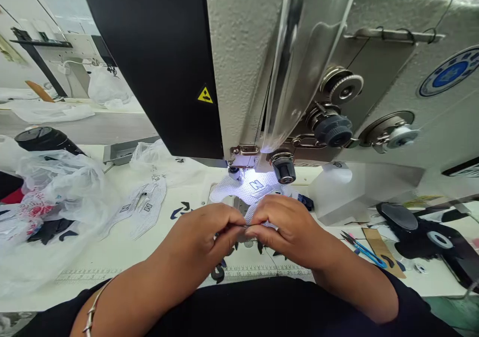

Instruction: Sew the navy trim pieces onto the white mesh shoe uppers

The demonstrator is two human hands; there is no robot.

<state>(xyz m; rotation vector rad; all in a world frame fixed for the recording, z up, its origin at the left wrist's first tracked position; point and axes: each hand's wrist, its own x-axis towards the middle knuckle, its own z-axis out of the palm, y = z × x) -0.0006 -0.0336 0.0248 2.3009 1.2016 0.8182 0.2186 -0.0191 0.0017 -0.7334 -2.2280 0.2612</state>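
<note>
A white mesh fabric piece with a small "N" label lies lit under the needle of the sewing machine. My left hand and my right hand meet at its near edge. Both pinch that edge, fingers pressed together, fingertips touching in the middle. A thin bracelet sits on my left wrist.
More white mesh pieces and clear plastic bags lie at the left, small dark cut shapes beside them. Blue-handled snips and a black object rest at the right. A ruler strip runs along the table's front edge.
</note>
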